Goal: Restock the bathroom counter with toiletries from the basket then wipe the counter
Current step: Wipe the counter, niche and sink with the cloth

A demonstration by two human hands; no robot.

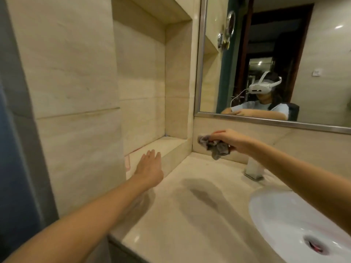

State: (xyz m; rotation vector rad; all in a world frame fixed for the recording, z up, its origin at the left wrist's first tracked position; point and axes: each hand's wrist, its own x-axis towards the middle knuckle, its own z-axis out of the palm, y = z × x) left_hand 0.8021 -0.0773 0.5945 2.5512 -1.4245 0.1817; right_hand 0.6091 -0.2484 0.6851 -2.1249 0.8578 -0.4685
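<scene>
My right hand [227, 140] grips a crumpled grey cloth [216, 147] and holds it in the air above the back left corner of the beige stone counter [190, 205]. My left hand [150, 168] reaches forward with straight fingers, palm down, over the low ledge [167, 147] of the wall niche at the counter's left end. I cannot tell if it touches the ledge. No basket or other toiletries are in view.
A white sink basin [296, 223] sits in the counter at the right. A clear bottle [253, 169] stands behind it, partly hidden by my right forearm. A framed mirror [284, 59] hangs above the backsplash. A tiled wall [66, 92] closes off the left side.
</scene>
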